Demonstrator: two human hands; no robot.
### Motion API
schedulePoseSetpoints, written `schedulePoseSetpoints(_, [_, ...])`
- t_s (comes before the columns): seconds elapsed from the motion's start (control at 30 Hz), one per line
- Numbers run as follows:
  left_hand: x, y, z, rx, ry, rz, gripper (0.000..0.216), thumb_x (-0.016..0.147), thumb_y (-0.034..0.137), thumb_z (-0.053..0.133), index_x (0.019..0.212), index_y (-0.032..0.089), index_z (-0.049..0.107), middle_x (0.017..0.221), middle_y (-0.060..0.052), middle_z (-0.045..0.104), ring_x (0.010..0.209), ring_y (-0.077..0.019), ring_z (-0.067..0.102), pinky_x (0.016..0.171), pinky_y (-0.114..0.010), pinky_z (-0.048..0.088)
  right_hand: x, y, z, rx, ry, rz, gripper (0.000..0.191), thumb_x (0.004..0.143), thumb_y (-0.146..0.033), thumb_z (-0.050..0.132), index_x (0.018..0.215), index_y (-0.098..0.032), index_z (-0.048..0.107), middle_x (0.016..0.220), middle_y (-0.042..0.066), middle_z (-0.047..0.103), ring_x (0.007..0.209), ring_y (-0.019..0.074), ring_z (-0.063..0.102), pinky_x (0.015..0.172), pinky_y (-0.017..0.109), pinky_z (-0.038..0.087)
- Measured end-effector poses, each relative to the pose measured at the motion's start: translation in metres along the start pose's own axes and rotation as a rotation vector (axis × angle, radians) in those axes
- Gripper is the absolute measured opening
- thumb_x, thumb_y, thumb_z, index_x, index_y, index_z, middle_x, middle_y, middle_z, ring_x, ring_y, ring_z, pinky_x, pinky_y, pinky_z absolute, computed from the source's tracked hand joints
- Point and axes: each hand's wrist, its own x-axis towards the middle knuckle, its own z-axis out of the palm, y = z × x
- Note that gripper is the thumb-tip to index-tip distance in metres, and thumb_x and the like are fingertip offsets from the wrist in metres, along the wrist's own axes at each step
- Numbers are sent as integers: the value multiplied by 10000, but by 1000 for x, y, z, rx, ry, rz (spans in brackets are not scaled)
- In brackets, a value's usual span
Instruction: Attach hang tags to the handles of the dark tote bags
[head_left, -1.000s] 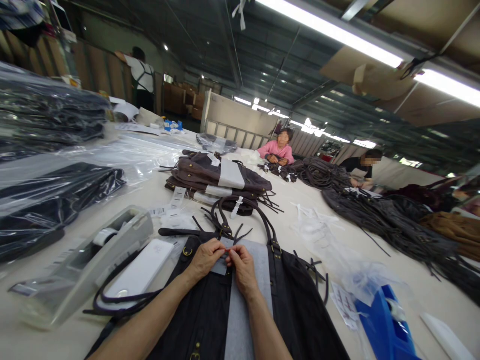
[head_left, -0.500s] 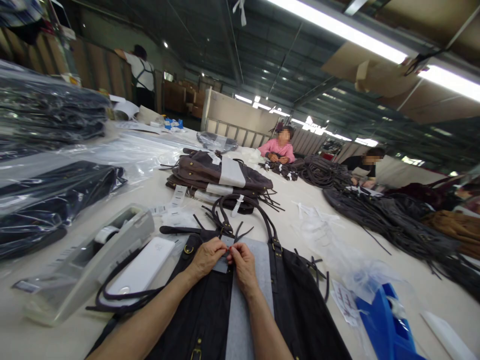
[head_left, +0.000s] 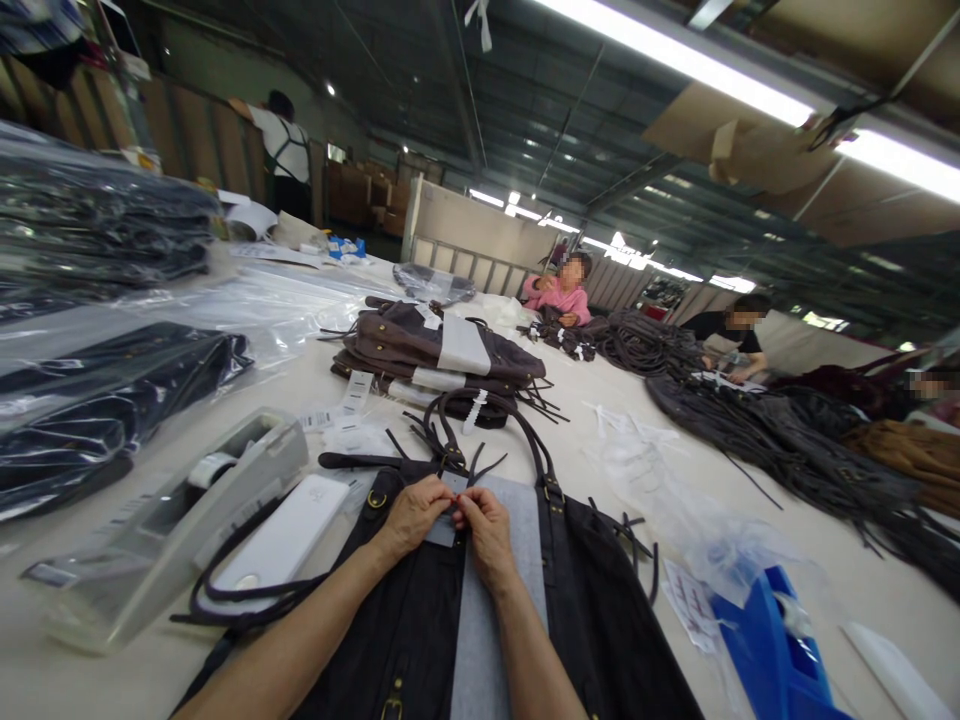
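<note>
A black bag (head_left: 592, 580) with brass buckles lies in front of me on the table. A grey paper strip (head_left: 487, 620) runs down its middle, and its looped handles (head_left: 536, 445) point away from me. My left hand (head_left: 415, 515) and my right hand (head_left: 486, 530) meet near the bag's top edge, fingertips pinched close together. A small red spot shows between them; what they pinch is too small to make out. Directly under the fingers is a grey-blue tag (head_left: 442, 536), partly covered by my left hand.
A clear tape dispenser (head_left: 180, 530) and a white power-bank-like block (head_left: 289, 535) sit at left, beside plastic-wrapped bags (head_left: 120, 400). Brown bags (head_left: 390, 340) are stacked ahead. A blue tape dispenser (head_left: 772, 650) stands at right. Co-workers sit across the table behind dark straps (head_left: 645, 345).
My hands keep the same pinch at the same spot. Across the table, the co-worker in pink has raised one hand, and the one in black has shifted their arms.
</note>
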Motion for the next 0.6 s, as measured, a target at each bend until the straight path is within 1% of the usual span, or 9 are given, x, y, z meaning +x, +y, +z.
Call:
schedulePoseSetpoints(0.3, [2, -4, 5, 14, 5, -45, 187, 734, 219, 443, 620, 171, 584, 687, -4, 515, 682, -119, 507, 648, -222, 373, 2, -1, 2, -34, 20, 21, 247, 639, -373, 649, 673, -144, 561, 521, -21, 576, 455, 75, 497, 454, 183, 379])
schedulePoseSetpoints(0.6, [2, -1, 8, 36, 19, -92, 184, 723, 191, 454, 578, 159, 563, 654, -2, 506, 652, -115, 495, 627, -228, 356, 1, 1, 5, -64, 53, 10, 191, 655, -322, 617, 663, -138, 566, 506, -20, 578, 438, 70, 483, 438, 174, 368])
